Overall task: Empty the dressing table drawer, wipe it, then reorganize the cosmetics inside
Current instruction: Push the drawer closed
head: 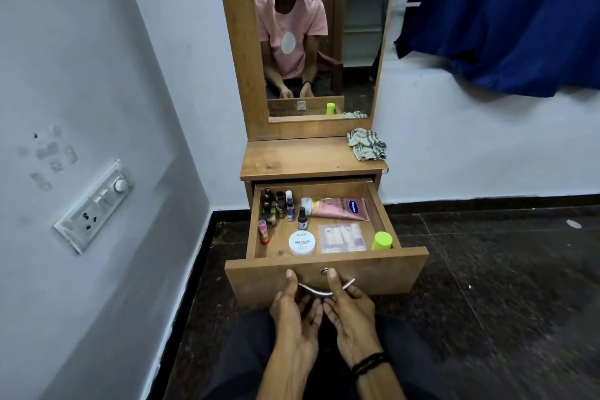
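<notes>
hiding under both hands (293, 305) (349, 308), handle (324, 293) mid-span (grip unclear), drawer (373, 273) open.

Home bedroom: mirrored dressing table (308, 156), cosmetics drawer (324, 269), curtain (506, 16).

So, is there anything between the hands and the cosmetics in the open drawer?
Only the drawer's front panel. Both the left hand and the right hand are at the metal handle on its outer face, and the cosmetics, such as the nail polish jar, lie behind it. The drawer is open on top, so reaching over is free.
</notes>
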